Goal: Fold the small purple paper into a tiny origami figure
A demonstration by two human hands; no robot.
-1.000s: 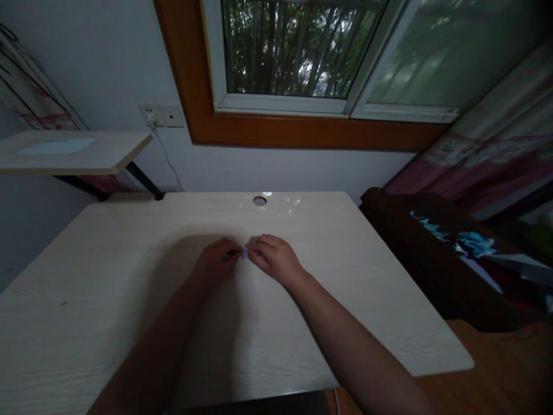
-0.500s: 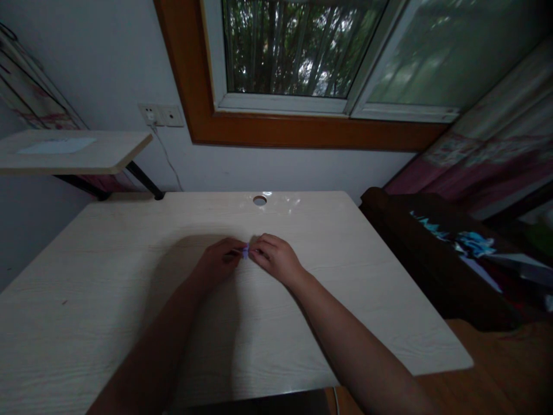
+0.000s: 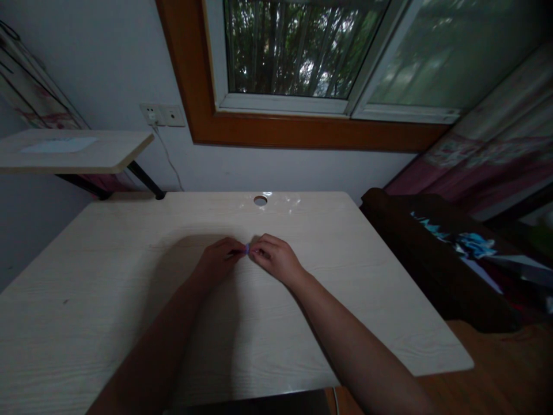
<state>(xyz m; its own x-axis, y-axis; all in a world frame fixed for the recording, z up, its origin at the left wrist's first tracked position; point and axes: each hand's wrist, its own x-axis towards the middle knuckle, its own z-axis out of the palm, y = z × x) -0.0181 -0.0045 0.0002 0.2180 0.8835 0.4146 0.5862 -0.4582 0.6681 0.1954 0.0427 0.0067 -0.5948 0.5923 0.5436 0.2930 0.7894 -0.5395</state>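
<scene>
Between my fingertips is a small purple piece, thin and mostly covered; its kind is too small to make out. My left hand is closed in a pinch on its left side. From the right, my right hand pinches at the same piece with thumb and forefinger. Both hands rest low over the pale wood-grain table, a short gap apart, with the purple showing in that gap.
A round cable hole lies near the table's back edge. At the left a raised shelf on black legs carries a sheet of paper. Dark furniture with blue crumpled items stands at the right, below the curtain.
My left fingertips have closed in further over the purple piece, so less of it shows. My right hand has hardly moved.
</scene>
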